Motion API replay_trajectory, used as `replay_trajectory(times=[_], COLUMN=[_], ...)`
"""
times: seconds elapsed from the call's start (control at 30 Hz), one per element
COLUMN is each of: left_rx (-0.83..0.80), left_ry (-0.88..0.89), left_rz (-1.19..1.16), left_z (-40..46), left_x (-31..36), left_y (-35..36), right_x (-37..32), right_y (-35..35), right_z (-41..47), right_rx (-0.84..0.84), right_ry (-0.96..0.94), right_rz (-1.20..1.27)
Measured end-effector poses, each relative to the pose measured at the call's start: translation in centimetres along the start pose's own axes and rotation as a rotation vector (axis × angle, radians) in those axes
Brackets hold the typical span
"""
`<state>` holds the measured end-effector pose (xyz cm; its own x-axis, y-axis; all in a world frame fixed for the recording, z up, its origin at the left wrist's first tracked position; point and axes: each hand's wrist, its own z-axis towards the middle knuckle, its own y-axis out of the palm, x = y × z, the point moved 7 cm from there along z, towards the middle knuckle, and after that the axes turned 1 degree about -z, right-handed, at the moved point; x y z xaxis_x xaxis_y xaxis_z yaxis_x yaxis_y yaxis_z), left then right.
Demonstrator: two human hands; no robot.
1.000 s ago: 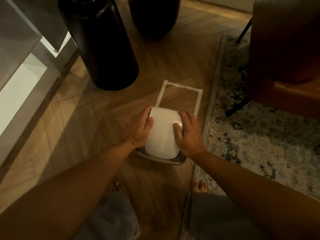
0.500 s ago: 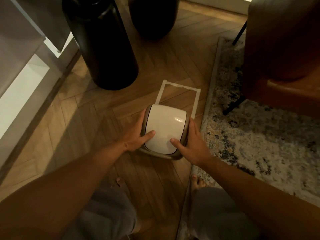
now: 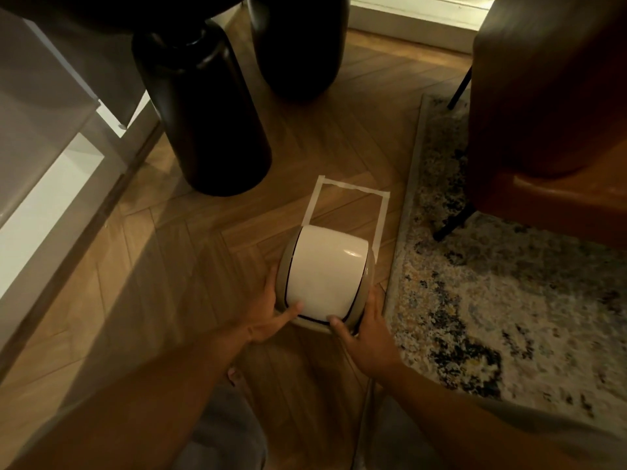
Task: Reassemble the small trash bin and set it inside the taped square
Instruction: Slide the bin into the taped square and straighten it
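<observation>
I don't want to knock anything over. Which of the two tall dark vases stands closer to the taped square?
The left dark vase, beside the white cabinet: its base nearly reaches the taped square. The other dark vase stands farther back.

Glossy smooth plastic trash bin lid (image 3: 325,266); matt herringbone wood floor (image 3: 169,266); rough woven rug (image 3: 509,300)

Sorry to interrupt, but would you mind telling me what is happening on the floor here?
A person is crouched over a small trash bin on the wood floor, with the left hand and the right hand on its two sides. The white swing lid is on. The bin covers the near end of the taped square, whose far part is bare; whether it sits fully inside cannot be told. A patterned rug lies beside it.
</observation>
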<state>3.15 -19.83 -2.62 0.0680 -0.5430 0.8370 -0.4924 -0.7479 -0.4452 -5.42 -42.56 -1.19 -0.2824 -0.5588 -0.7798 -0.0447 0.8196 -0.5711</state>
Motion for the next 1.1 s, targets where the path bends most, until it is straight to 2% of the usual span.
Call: replay_trajectory(times=[0.07,0.23,0.6,0.73,1.1], left_rx=[0.019,0.115,0.209,0.266,0.458], left_ry=[0.013,0.046,0.069,0.085,0.137], left_rz=[0.009,0.011,0.024,0.028,-0.064], left_z=[0.4,1.7,4.9,7.1,15.3], left_x=[-0.1,-0.5,-0.5,-0.6,-0.1], left_y=[0.2,-0.6,-1.9,-2.8,-5.7], right_x=[0.4,0.1,-1.2,-1.7,-2.4], right_y=[0.3,0.4,-0.6,-1.1,-2.6], right_z=[-0.2,0.7,5.4,8.5,19.4], right_rx=[-0.01,0.061,0.028,-0.024,-0.011], right_ry=[0.002,-0.049,-0.153,-0.161,-0.271], right_rz=[0.1,0.162,0.122,0.099,-0.024])
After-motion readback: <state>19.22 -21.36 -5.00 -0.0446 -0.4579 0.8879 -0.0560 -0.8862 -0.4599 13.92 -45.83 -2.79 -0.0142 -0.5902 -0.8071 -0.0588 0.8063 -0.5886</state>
